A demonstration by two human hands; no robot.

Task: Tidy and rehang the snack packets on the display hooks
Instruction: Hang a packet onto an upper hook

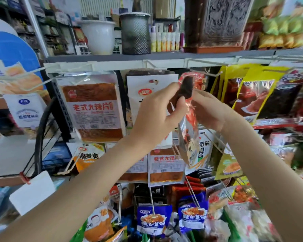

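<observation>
Head view: your left hand and right hand together pinch a red snack packet by its top, raised before the white display hooks under the grey shelf.

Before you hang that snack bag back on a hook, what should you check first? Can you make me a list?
1. Both hands hold the packet: ok. The left hand and right hand pinch the red snack packet near its top.
2. Hang hole found and open: cannot tell, fingers cover the top.
3. Free hook nearby: ok, a bare white hook sticks out just above.
4. Packet hangs straight: not ok, it is twisted and edge-on.
5. Neighbouring packets out of the way: cannot tell, the yellow packets hang close.
</observation>
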